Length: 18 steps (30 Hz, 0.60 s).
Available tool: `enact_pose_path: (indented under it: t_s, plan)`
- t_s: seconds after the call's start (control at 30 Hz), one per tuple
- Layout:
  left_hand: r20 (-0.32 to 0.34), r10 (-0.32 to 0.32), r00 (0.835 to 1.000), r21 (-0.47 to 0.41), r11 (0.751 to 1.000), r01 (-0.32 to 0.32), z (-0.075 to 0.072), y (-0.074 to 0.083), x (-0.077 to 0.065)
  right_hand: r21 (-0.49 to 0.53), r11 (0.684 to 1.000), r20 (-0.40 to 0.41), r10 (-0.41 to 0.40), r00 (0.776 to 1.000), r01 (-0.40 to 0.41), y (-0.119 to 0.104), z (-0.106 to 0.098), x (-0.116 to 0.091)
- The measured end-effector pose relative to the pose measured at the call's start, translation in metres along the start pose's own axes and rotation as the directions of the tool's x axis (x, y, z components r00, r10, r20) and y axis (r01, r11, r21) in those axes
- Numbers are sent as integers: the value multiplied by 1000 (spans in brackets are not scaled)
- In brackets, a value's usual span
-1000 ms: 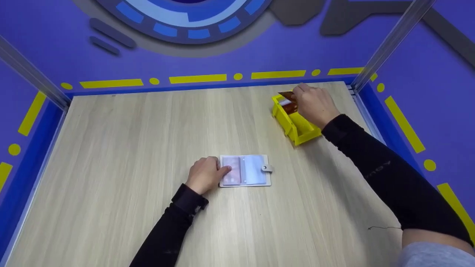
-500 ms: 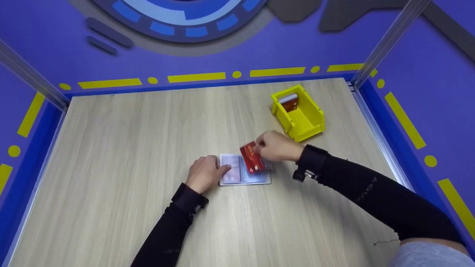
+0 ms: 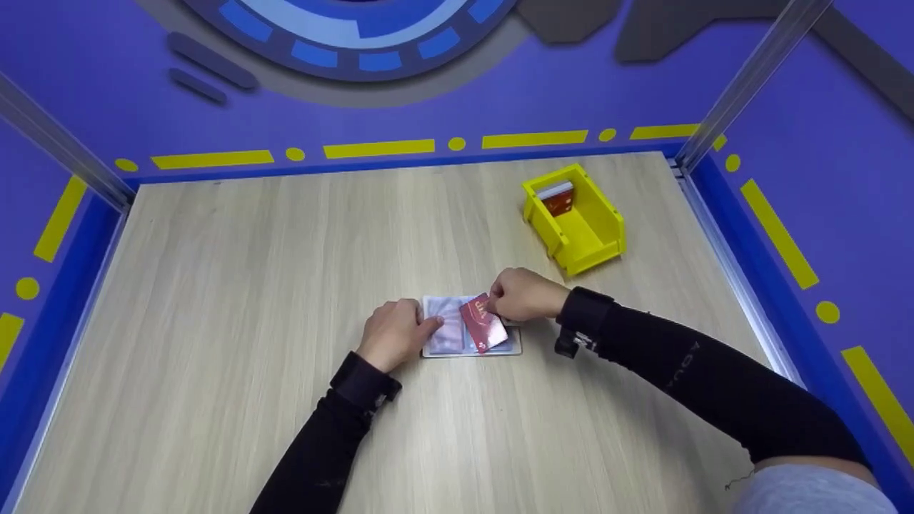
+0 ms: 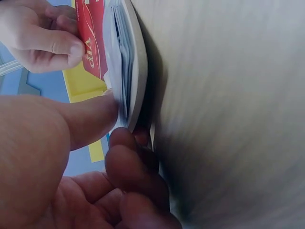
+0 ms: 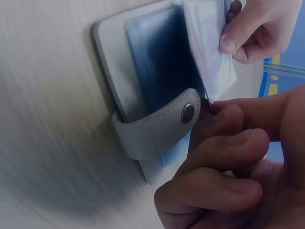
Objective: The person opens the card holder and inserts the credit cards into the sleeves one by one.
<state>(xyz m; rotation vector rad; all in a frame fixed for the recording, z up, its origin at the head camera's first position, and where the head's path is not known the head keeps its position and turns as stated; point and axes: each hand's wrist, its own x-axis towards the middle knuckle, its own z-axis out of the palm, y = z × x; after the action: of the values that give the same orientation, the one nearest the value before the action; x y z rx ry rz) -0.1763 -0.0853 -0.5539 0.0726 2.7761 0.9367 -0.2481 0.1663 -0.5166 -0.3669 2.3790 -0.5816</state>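
Strap stud (image 5: 188, 113): R-wr. cam only

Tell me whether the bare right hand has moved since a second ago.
Yes, the right hand has moved left and nearer, from the yellow plastic bin to the open off-white card holder.

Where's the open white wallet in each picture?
Head: the wallet is just below the middle.
Left wrist: the wallet is seen edge-on at the top, left of centre.
Right wrist: the wallet is upper middle, snap strap showing.
Shared landmark: the left hand, at the wallet's edge.
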Motion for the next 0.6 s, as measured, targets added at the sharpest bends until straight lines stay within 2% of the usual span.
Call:
enact_pose_path:
  t_s: [0.27,0.6]
  plan:
    - [6,-10,1000,-3,1000,10,0,0,1,-5,1000,-6,16,1000,-16,-6,6,4]
    - [-6,-15,1000,1,1000,15,1,0,1,-1,1000,-64,27,998,-27,-19,16,6]
